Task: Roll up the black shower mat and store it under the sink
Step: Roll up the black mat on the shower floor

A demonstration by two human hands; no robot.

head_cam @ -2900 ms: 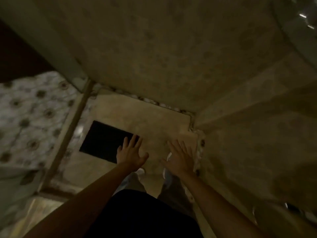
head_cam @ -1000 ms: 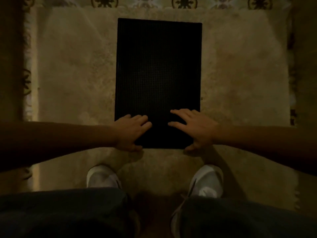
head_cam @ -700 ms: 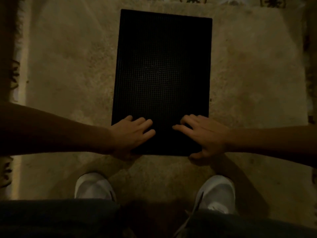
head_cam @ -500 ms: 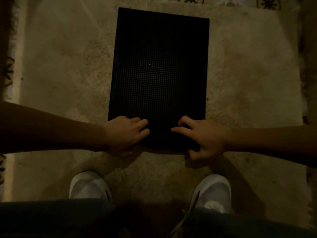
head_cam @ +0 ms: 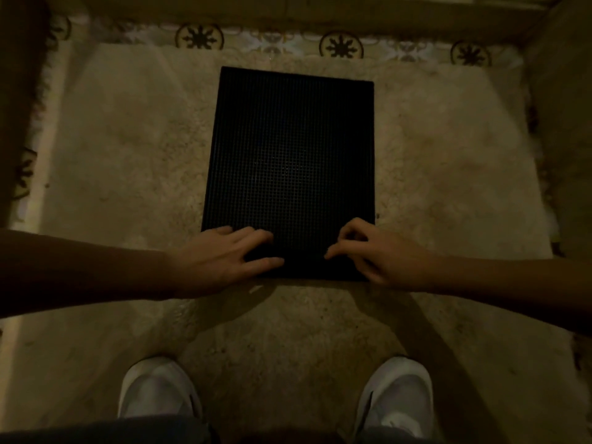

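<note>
The black shower mat (head_cam: 290, 161) is a ribbed rectangle lying flat on a beige stone shower floor (head_cam: 128, 161), its long side running away from me. My left hand (head_cam: 221, 257) rests on the mat's near left corner, fingers on top and wrapped over the edge. My right hand (head_cam: 368, 254) holds the near right corner with curled fingers pinching the edge. The near edge looks slightly raised off the floor, with a shadow beneath it. The sink is out of view.
My two white shoes (head_cam: 160, 392) (head_cam: 395, 392) stand on the floor just behind the mat. A band of patterned tiles (head_cam: 341, 46) runs along the far side, below a raised ledge (head_cam: 288, 11). Dark walls close in on the left and right.
I have gone from standing to crouching over the mat. Both hands settled on its near edge; in the last half second the right fingers curled tighter and the edge came up a little.
</note>
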